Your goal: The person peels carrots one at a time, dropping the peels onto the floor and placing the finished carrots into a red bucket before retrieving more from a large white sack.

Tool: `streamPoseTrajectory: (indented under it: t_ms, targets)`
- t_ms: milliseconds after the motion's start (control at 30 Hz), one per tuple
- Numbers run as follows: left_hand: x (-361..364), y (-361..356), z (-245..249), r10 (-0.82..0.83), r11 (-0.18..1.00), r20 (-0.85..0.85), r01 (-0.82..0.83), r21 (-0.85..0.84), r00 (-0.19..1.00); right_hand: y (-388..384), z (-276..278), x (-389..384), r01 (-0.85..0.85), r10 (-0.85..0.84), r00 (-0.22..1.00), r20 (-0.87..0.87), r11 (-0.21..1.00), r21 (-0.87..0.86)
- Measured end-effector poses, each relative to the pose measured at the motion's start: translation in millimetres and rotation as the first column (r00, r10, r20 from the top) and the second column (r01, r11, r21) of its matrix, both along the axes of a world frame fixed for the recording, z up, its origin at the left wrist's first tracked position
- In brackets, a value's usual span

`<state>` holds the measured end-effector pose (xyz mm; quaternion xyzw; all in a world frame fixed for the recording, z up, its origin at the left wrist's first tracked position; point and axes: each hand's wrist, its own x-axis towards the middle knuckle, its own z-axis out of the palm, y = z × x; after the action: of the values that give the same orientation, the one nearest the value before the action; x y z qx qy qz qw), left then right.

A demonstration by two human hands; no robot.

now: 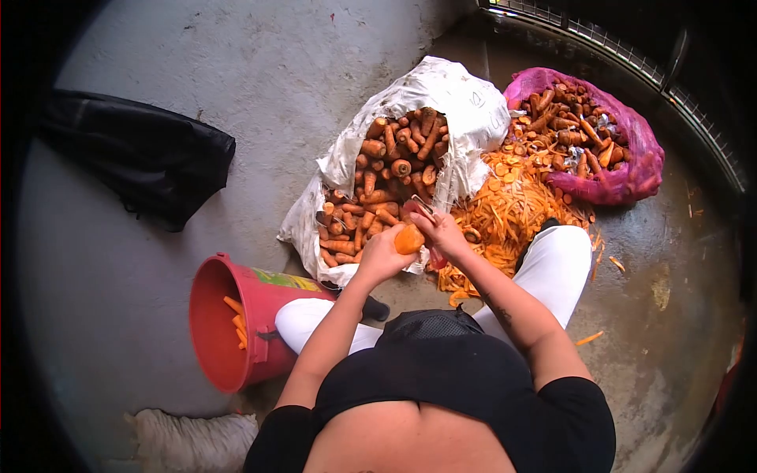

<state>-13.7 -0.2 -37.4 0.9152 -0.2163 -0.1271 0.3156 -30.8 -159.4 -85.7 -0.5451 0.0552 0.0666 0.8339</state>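
Observation:
My left hand [382,256] is closed around an orange carrot [408,239] with its skin off. My right hand [445,236], just beside it, grips a red-handled peeler [418,210]; the fingers cover part of the tool. Beyond both hands lies an open white sack [465,98] full of unpeeled carrots [400,167]. A heap of orange peelings and cut ends [505,209] spreads over the floor to the right of the sack, close to my right hand.
A pink mesh sack [643,162] of carrots and scraps lies at the far right. By my left knee a tilted red bucket [217,347] holds several peeled carrots [236,315]. Black sheeting [150,150] lies on the left; a whitish sack [193,437] is at the lower left.

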Motion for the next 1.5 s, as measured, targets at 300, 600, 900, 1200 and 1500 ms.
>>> streamPoseTrajectory:
  t_ms: [300, 600, 900, 1200, 1500]
  targets:
    - [16.8, 6.0, 30.3, 0.114, 0.967, 0.373, -0.189, 0.17, 0.921, -13.8, 2.4, -11.3, 0.087, -0.062, 0.991, 0.12, 0.973, -0.215]
    - [23.2, 4.9, 26.7, 0.067, 0.944, 0.5, -0.217, 0.248, 0.863, 0.5, 11.1, -32.2, 0.186, -0.055, 0.921, 0.385, 0.932, -0.311]
    - [18.1, -5.3, 19.1, 0.058, 0.934, 0.542, -0.237, 0.266, 0.838, 2.8, 4.3, -37.4, 0.193, -0.031, 0.912, 0.41, 0.913, -0.36]
    - [16.8, -7.2, 16.0, 0.062, 0.934, 0.546, -0.242, 0.264, 0.835, 5.7, -12.7, -34.0, 0.244, -0.055, 0.897, 0.438, 0.889, -0.387]
    - [9.7, -8.2, 11.1, 0.059, 0.918, 0.594, -0.277, 0.283, 0.803, 8.6, -14.2, -32.8, 0.268, -0.086, 0.911, 0.404, 0.867, -0.419]
